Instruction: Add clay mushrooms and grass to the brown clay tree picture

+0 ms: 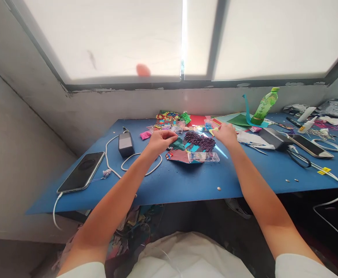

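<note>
Centrally, left hand [163,140] at green piece [178,144], right hand [226,134] by yellow piece [213,132], both grasps unclear, purple pile [200,141] between.

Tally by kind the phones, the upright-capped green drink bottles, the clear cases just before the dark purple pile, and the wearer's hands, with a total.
Phones: 2, left phone and right phone
Green bottle: 1
Clear case: 1
Hands: 2, left hand and right hand
Total: 6
</note>
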### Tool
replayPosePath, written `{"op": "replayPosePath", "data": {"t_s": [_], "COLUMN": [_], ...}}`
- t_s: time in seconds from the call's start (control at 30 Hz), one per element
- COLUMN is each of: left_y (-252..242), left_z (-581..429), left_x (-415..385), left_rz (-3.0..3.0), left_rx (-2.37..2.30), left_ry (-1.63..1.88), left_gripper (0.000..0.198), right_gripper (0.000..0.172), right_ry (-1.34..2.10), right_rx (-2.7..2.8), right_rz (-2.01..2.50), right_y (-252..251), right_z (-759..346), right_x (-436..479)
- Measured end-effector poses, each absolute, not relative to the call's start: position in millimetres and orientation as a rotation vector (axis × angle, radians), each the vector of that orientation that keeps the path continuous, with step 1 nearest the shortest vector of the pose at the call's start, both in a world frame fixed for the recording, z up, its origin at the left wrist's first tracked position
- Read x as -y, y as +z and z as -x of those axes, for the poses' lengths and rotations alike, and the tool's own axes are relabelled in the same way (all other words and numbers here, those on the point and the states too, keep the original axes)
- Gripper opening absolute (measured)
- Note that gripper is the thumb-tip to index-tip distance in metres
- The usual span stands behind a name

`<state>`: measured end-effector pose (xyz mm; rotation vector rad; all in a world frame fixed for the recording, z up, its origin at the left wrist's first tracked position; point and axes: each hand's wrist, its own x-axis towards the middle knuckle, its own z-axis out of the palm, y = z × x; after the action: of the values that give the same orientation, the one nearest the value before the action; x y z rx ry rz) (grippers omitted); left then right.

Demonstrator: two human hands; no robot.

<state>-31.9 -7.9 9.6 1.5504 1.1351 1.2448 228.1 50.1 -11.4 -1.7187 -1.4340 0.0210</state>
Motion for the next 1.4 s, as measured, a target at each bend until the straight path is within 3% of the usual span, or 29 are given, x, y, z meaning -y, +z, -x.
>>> {"op": "replayPosePath", "data": {"t_s": [0.13,0.37,0.47,0.73,1.0,1.4], "left_y": [8.9,0.7,-1.8,0.5,-2.2,0.3], "left_z": [30.7,23.9,20.5,24.8,22.4,22.6], "left_x": [6.0,11.7,13.5,7.0,7.3,10.6], "left_rz": [-1.579,-1.654,-1.628,-1.542,-1.733,-1.891], "left_rx": [-1.133,-1.047,-1.010,-1.000,-1.125,-1.206], "left_ry": [1.292,1.304,1.285,1.172,1.140,1.118], "left_gripper": [0.008,0.010,0.008,0.027,0.012,0.013], "right_gripper": [0.024,0.045,0.042,0.028,0.017,0.011], "right_ry": [0.083,0.326,0.377,0.346,0.278,0.225], "right_rx": [1.643,1.957,1.985,1.882,1.907,1.934], "right_rz": [1.488,0.987,0.873,0.858,0.837,0.839], "right_y": [-10.6,-20.3,-21.5,-16.2,-16.9,-17.1], "right_z": [-197.2,-145.0,-138.8,-147.0,-147.1,-147.1], "right_x": [-40.8,-5.4,2.5,-3.6,-5.0,-6.6]}}
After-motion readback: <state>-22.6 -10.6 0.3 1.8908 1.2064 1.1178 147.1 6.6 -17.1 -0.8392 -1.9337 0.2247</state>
